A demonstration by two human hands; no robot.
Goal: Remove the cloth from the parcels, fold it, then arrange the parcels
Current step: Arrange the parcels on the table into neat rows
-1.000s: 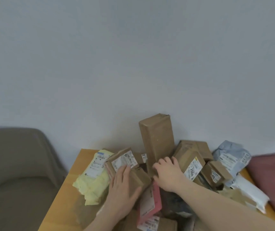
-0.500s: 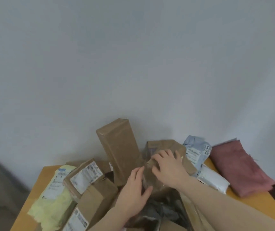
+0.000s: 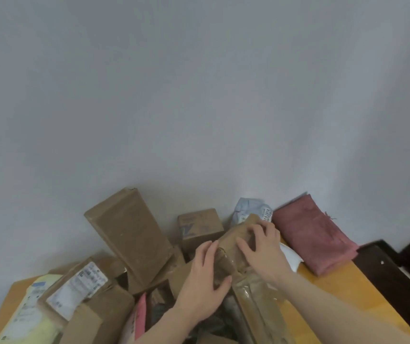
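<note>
Hands grip one taped brown parcel (image 3: 238,247) in the heap: the left hand (image 3: 205,281) wraps its near side, the right hand (image 3: 263,252) curls over its top. Folded, the pink cloth (image 3: 315,237) lies on the table (image 3: 342,291) just right of the parcels.
</note>
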